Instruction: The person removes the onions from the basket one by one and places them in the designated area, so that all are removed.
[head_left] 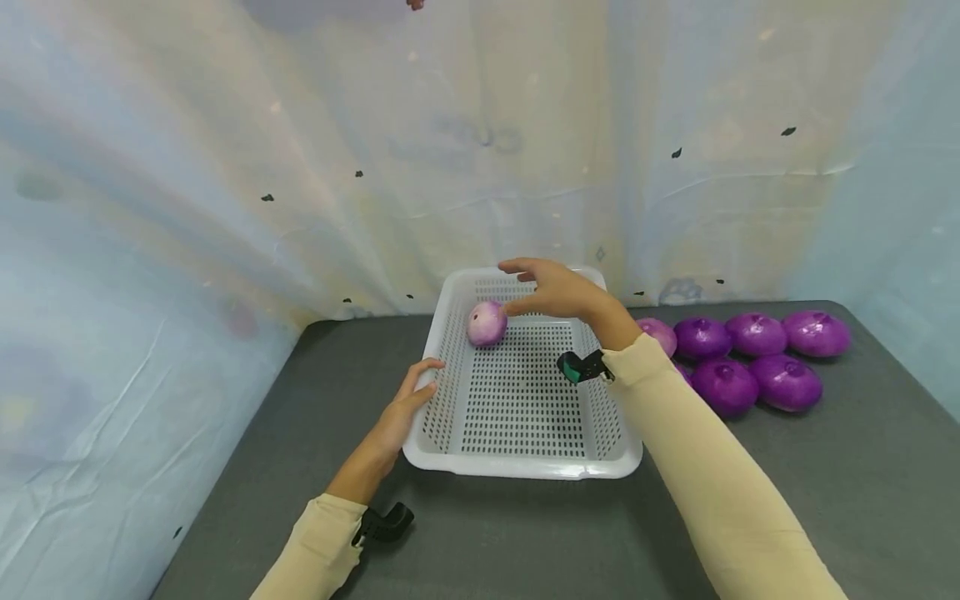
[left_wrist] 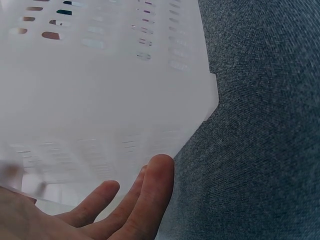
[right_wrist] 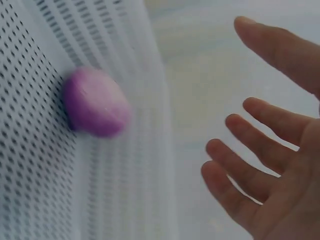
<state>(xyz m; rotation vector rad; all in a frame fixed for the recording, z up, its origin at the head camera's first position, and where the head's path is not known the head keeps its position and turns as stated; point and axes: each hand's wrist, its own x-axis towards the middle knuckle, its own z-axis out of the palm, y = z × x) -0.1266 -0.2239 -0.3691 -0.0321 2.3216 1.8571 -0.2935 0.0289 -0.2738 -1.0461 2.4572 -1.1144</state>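
Note:
A white perforated plastic basket (head_left: 525, 467) stands on the dark table, with one purple onion (head_left: 487, 323) inside against its left wall. My left hand (head_left: 397, 415) grips the basket's left rim; the left wrist view shows several fingers (left_wrist: 158, 187) along the outside of the wall. Over the far part of the basket hovers my right hand (head_left: 558, 289), its fingers spread and holding nothing. The right wrist view shows a gap between this hand (right_wrist: 270, 160) and the onion (right_wrist: 96, 102), which touches the basket's wall.
Several shiny purple onions (head_left: 757, 334) lie grouped on the dark table (head_left: 862, 467) to the right of the basket, a few partly hidden by my right arm. A pale patterned curtain (head_left: 480, 167) hangs behind the table and along its sides.

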